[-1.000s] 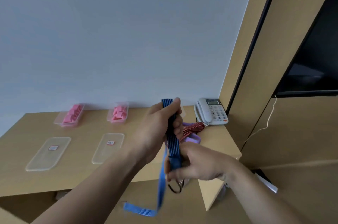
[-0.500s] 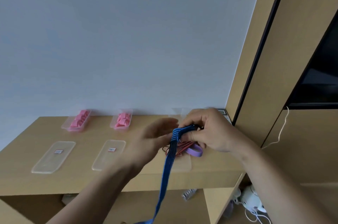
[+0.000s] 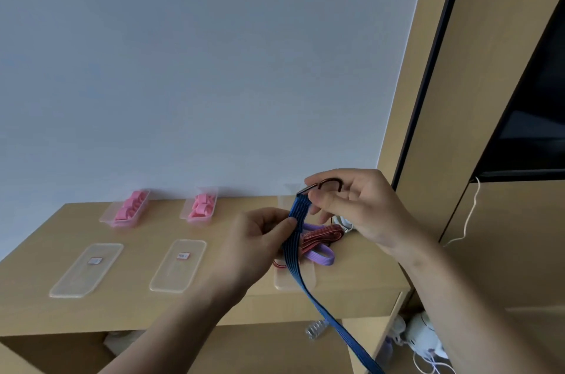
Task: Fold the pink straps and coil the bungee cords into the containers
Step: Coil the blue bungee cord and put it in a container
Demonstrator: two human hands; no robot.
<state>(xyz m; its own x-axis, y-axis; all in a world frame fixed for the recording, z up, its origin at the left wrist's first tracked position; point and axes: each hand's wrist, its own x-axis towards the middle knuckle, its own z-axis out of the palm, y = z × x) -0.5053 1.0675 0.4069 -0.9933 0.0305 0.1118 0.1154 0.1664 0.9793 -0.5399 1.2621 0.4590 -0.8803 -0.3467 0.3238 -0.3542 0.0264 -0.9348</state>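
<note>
At the far left of the wooden tabletop [image 3: 39,309], close to the wall, the left container [image 3: 106,217] holds folded pink straps [image 3: 131,207]. The left lid [image 3: 87,269] lies flat nearer the front edge. Further right, the second container [image 3: 184,215] holds a second batch of straps [image 3: 201,205], with the second lid [image 3: 179,265] lying in front of it. Next comes the left hand [image 3: 253,248], raised above the tabletop. Its fingers are curled in, and the thumb presses the blue bungee cord [image 3: 293,263] against them in a pinch. The cord runs flat and ribbed from that pinch up to the right hand [image 3: 357,205]. Downward it slants past the tabletop's front edge and out of the bottom of the view. Beneath it a third lid [image 3: 279,282] lies at the front edge, partly covered. On and beside that lid sit a red cord [image 3: 321,237] and a purple cord [image 3: 319,256], tangled together and touching. The right hand holds the blue cord's top end, thumb and fingers pinching at the dark metal hook [image 3: 330,181], which arches over the fingertips. Behind that hand there seems to be a clear third container, though it is too faint to be sure. At the far right a white cable [image 3: 467,214] hangs down the wooden panel below a dark screen [image 3: 535,129].
</note>
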